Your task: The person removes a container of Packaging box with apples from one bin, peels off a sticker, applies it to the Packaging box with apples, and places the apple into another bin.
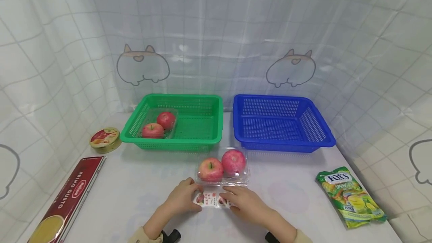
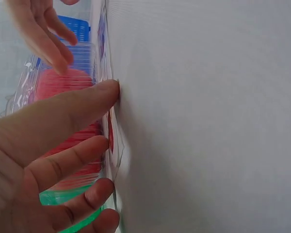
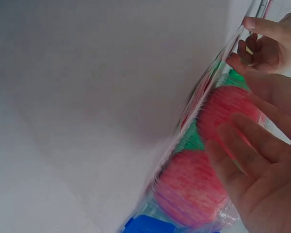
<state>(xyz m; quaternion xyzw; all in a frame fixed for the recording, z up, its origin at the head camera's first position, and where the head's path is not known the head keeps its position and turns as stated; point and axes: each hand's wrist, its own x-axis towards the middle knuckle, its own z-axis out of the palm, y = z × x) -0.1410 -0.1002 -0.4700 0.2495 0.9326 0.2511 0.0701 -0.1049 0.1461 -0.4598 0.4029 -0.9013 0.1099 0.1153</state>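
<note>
A flat, clear-edged packet (image 1: 210,199) with red print and fruit pictures lies on the table in front of me. My left hand (image 1: 182,198) is at its left end, thumb at the near corner and fingers by the far edge, spread apart in the left wrist view. Over the packet's right end is my right hand (image 1: 248,204), its fingers (image 3: 233,160) extended and loosely parted. Just beyond both hands stands a clear plastic clamshell box (image 1: 248,171) holding two red apples (image 1: 233,161).
Behind sit a green basket (image 1: 189,141), with another clamshell of two apples (image 1: 153,130) in it, and a blue basket (image 1: 283,146). At left are a round gold tin (image 1: 105,140) and a long red pack (image 1: 69,198). A green candy bag (image 1: 351,197) lies at right.
</note>
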